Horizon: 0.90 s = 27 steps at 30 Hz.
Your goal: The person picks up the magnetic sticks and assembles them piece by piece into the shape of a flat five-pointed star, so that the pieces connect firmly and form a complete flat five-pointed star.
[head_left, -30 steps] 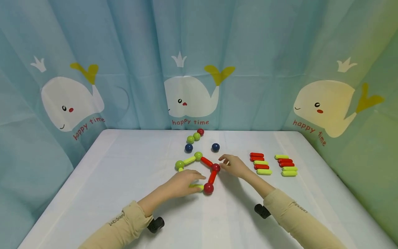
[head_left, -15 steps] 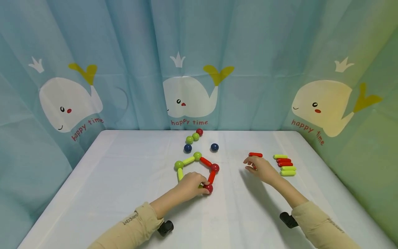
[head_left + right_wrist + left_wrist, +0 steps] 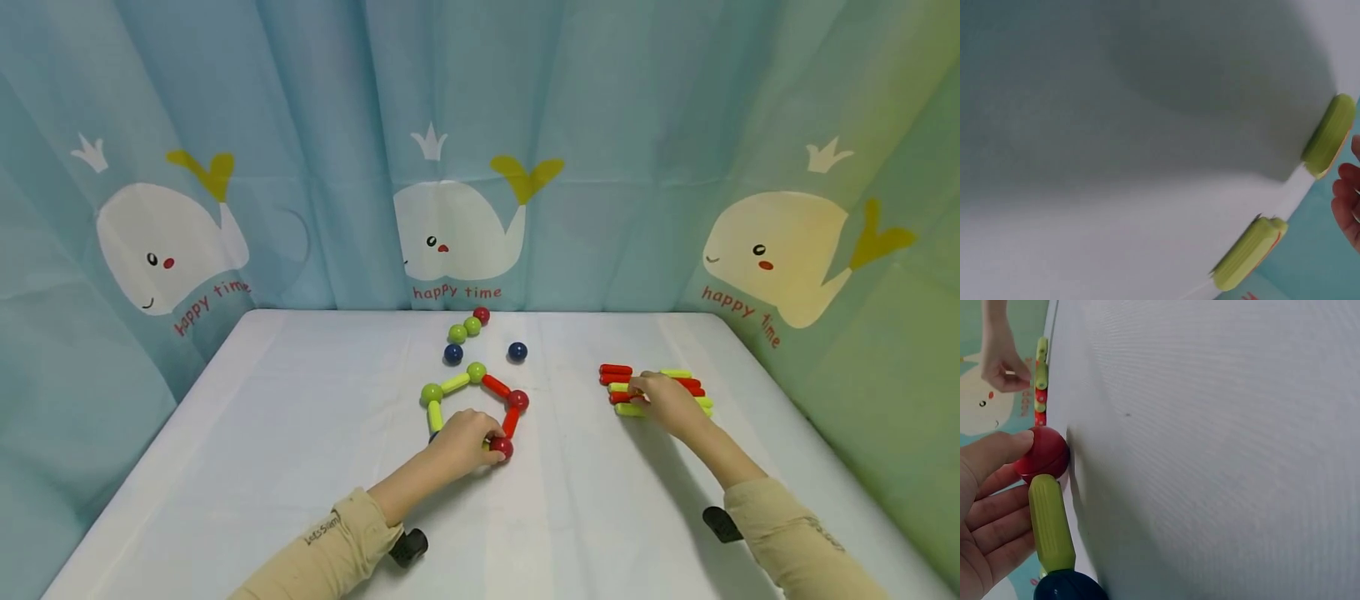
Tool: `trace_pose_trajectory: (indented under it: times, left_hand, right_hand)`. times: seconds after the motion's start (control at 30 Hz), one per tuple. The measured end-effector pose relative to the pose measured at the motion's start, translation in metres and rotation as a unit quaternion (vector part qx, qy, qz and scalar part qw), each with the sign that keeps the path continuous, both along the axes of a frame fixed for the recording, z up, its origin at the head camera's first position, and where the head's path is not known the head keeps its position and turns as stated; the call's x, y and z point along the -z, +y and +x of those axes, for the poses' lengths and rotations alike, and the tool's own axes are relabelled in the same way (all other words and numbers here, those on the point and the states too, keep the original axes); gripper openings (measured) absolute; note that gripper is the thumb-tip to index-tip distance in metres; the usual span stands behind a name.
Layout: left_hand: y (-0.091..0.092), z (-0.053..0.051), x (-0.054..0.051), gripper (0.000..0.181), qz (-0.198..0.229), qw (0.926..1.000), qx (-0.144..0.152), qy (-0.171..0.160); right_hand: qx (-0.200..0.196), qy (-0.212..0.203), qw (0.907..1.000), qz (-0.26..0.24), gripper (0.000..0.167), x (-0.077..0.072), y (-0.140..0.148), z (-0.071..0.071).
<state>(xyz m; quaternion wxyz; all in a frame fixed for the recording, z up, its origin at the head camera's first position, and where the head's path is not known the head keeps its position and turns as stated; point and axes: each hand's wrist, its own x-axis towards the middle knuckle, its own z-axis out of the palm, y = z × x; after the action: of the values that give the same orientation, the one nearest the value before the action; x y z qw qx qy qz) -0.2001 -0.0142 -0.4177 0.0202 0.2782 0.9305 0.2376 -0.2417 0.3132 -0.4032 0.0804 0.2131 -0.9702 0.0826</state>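
Ring (image 3: pixel 455 383) of five balls joined by rods, flat near the middle of the desk (image 3: pixel 322 400). Left hand (image 3: pixel 467 440) pinches its near red ball (image 3: pixel 502 449) between thumb and fingers; a green rod (image 3: pixel 1052 522) links this ball to a blue ball (image 3: pixel 1069 589) at the ring's near left. Right hand (image 3: pixel 667 402), its fingers drawn narrow, is at the left stack (image 3: pixel 616 370) of loose rods; whether it holds one cannot be told. Probable faults: a twist or lift by the left hand could part the near red ball from its rods or skew the whole ring; a low sideways sweep by the right hand could scatter the left stack into the right stack (image 3: pixel 677 373), just beyond it. Two blue balls (image 3: pixel 517 352), near the ring's far side, would probably roll if nudged. Edges: the far red ball (image 3: pixel 482 316) lies closest to the far edge, against the curtain (image 3: pixel 637 125). Broad room for moving lies left of the ring, between ring and left stack, and along the near side
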Motion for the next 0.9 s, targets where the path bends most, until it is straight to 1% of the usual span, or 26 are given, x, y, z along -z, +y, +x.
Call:
trace_pose_trajectory:
  times: [0.1,0.27,0.5,0.67,0.77,0.9]
  left_hand:
    - [-0.002,-0.003,-0.001,0.024,0.005,1.0000,0.002,0.003]
    - [-0.003,-0.004,-0.001,0.024,0.008,1.0000,0.004,0.000]
    - [-0.002,-0.006,0.001,0.026,0.009,0.9999,0.005,-0.008]
    - [-0.001,-0.005,0.002,0.026,0.011,0.9998,0.008,-0.017]
    - [-0.001,-0.004,0.002,0.026,0.010,0.9999,0.008,-0.011]
    - [-0.001,-0.003,0.001,0.026,0.000,1.0000,0.005,-0.001]
  right_hand:
    - [-0.015,0.014,0.9997,0.014,0.013,0.002,0.003,-0.004]
    - [-0.024,0.002,0.9995,0.021,0.010,0.003,0.004,-0.009]
    - [-0.037,0.019,0.9969,0.068,0.012,0.004,0.003,-0.012]
    - [-0.036,0.002,0.9941,0.102,0.012,0.007,0.004,-0.015]
    - [-0.039,-0.003,0.9923,0.118,0.013,0.007,0.003,-0.018]
    - [-0.056,0.007,0.9890,0.136,0.016,0.008,0.002,-0.021]
